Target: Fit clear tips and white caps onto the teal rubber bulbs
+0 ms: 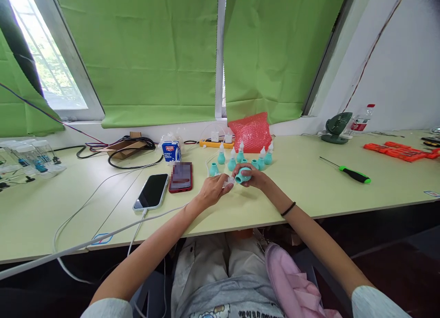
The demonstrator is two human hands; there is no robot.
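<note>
My right hand [254,177] is closed around a teal rubber bulb [243,175], held on its side just above the pale green table [309,189]. My left hand [213,189] pinches a small clear tip [228,182] right at the bulb's mouth. Just behind my hands stand several more teal bulbs with white tips [240,157] in a loose cluster, and one teal bulb without a tip [213,169] sits to the left of them.
Two phones [151,191] [181,177] lie left of my hands, one on a white cable. A milk carton [171,151], a power strip [216,144] and red bubble wrap [251,132] sit behind. A green-handled screwdriver [349,172], a small fan [337,128] and orange parts [398,151] lie right.
</note>
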